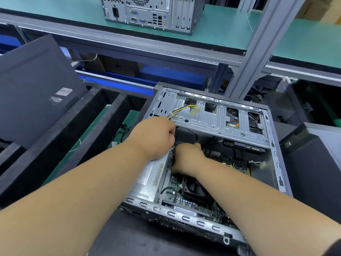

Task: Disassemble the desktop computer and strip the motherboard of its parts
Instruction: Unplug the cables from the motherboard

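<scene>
One open desktop computer case point(217, 154) lies on its side at centre right of the frame, its interior facing up. One dark side panel point(35, 85) leans at upper left. One second computer tower point(153, 13) stands on the green shelf point(230, 28) at top centre, rear ports facing the camera. One dark enclosure point(313, 163) sits at the right edge, just beside the open case.

Inside the case, one metal drive cage point(217, 115) spans the upper portion. One silver power supply point(147, 180) occupies the lower-left corner, bearing one printed label. One green motherboard point(193, 200) lies on the case floor; one black CPU cooling fan point(195, 189) sits on it, partly hidden by the right forearm.

One bundle of yellow and black wires point(181, 109) runs across the drive cage and ends in one white connector point(195, 110).

Two bare hands work close together at frame centre. The left hand point(156, 137) is closed into a fist at the edge of the drive cage, next to the wire bundle; what it grips is hidden. The right hand point(186, 157) reaches down between power supply and motherboard, fingers curled around dark cabling point(177, 143); the exact item is obscured.
</scene>
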